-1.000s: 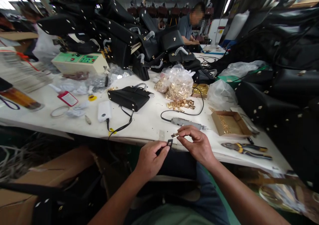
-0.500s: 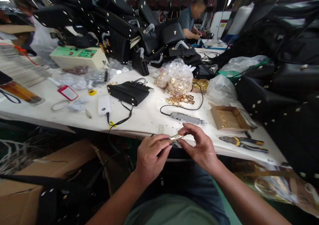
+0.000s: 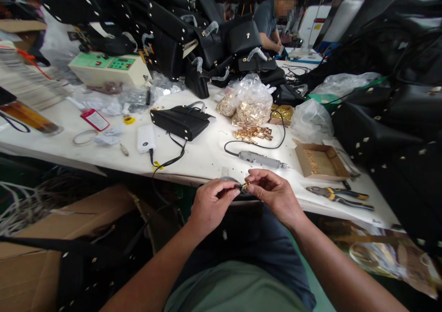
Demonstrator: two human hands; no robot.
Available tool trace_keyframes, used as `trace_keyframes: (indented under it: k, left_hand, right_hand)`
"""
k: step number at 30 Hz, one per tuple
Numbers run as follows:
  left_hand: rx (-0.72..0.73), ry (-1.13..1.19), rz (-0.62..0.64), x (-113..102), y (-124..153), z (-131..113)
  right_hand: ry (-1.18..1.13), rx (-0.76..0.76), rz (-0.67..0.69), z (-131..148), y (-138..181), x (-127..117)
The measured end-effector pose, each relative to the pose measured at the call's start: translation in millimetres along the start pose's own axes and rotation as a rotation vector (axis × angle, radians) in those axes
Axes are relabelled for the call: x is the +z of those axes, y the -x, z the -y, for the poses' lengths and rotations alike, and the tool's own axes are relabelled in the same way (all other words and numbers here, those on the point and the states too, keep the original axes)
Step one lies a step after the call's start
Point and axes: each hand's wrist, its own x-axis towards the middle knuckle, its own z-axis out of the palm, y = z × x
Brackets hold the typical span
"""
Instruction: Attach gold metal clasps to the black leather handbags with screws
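Just off the table's front edge, my left hand [image 3: 211, 207] and my right hand [image 3: 278, 196] meet fingertip to fingertip. Between them is a small gold-coloured metal fitting [image 3: 246, 185], largely covered by the fingers. Thumb and fingers of the right hand pinch its right side. The left fingers are closed at its other end, where a dark bit shows; I cannot tell whether that is part of the fitting. A grey corded rotary tool [image 3: 260, 159] lies on the table beyond the hands. Behind it is a pile of similar gold fittings [image 3: 253, 133].
Pliers [image 3: 340, 197] and a cardboard tray [image 3: 322, 164] of small gold pieces lie to the right. A black handbag [image 3: 179, 122], a white power bank [image 3: 146, 139] and a red-and-white bottle [image 3: 95, 119] stand left. Bagged fittings [image 3: 250, 102] and stacked black bags are behind; a co-worker [image 3: 267, 21] sits beyond.
The gold fitting has been turned, so its slotted face no longer shows. My fingers have closed in around it and the hands have come slightly nearer each other. The view has shifted a little.
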Motion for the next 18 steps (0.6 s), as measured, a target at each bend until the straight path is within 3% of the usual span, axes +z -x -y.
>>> trace_keyframes:
  k: [3,6,12,18]
  left_hand:
    - [-0.076,0.049,0.035,-1.6,-7.2,2.7]
    - [-0.041,0.001,0.032,-3.2,-11.5,6.0]
    - [0.255,-0.167,-0.063,-3.6,-5.6,18.1]
    - [0.298,-0.224,-0.124,-2.7,8.7,26.9]
  right_hand:
    - [0.002,0.153,0.02,4.9,-7.8,0.4]
    - [-0.001,0.198,0.034,8.6,-14.1,2.4]
    - [0.07,0.075,0.007,8.0,-19.4,8.3]
    - [0.362,-0.094,0.046,4.5,-13.2,9.0]
